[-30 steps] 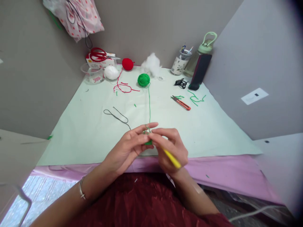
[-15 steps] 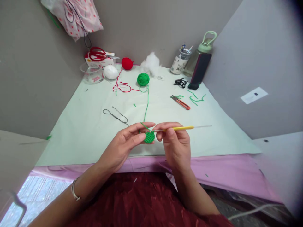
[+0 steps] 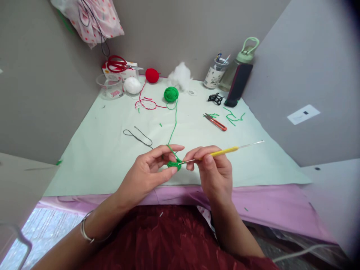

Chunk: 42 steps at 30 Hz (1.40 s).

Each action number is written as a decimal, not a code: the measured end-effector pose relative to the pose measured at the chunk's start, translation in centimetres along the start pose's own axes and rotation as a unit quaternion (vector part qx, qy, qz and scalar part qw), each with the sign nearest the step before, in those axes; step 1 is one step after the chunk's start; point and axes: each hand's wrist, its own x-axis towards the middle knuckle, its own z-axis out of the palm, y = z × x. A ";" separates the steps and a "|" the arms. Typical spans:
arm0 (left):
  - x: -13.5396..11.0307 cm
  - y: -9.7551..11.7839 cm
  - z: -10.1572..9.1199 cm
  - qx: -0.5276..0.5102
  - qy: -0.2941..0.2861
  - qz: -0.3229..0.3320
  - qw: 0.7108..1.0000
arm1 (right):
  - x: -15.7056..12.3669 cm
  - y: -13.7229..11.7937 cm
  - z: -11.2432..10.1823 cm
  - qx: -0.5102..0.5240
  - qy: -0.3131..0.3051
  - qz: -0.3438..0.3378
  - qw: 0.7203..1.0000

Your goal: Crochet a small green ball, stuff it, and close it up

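Between thumb and fingers, my left hand (image 3: 150, 168) pinches a small green crochet piece (image 3: 172, 164), tilted so it looks narrow. A strand of green yarn (image 3: 173, 129) runs over the left index finger and back to the green yarn ball (image 3: 171, 94). My right hand (image 3: 215, 170) is closed round the yellow grip of a double-ended crochet hook (image 3: 225, 151). One metal end of the hook meets the right edge of the green piece; the other points up and right. Whether the tip is inside a stitch I cannot tell.
Orange thread snips (image 3: 216, 122), green yarn scraps (image 3: 234, 117) and a black hair claw (image 3: 215, 98) lie at right. Behind stand a pen cup (image 3: 214, 77), a bottle (image 3: 244, 56) and a phone (image 3: 239, 84). Red scissors (image 3: 117, 64), white yarn (image 3: 132, 86) and red yarn (image 3: 152, 75) sit back left.
My right hand has drawn the hook rightward and tilted its outer end up. The green piece has turned from showing its round face to a narrow edge.
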 end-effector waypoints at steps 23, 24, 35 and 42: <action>0.2 -0.7 0.5 0.001 0.037 0.005 0.999 | -1.5 -0.4 0.6 -0.445 -0.081 -0.313 0.835; 0.2 -0.7 0.5 0.001 0.044 0.007 0.999 | -1.4 -0.3 0.6 -0.447 -0.082 -0.319 0.832; 0.4 -0.7 0.4 -0.212 -0.003 -0.128 0.969 | -1.9 0.8 0.5 -0.390 -0.019 -0.252 0.886; 0.5 0.1 0.2 -0.144 0.033 -0.048 0.988 | -0.6 -0.1 1.3 -0.100 0.089 -0.087 0.987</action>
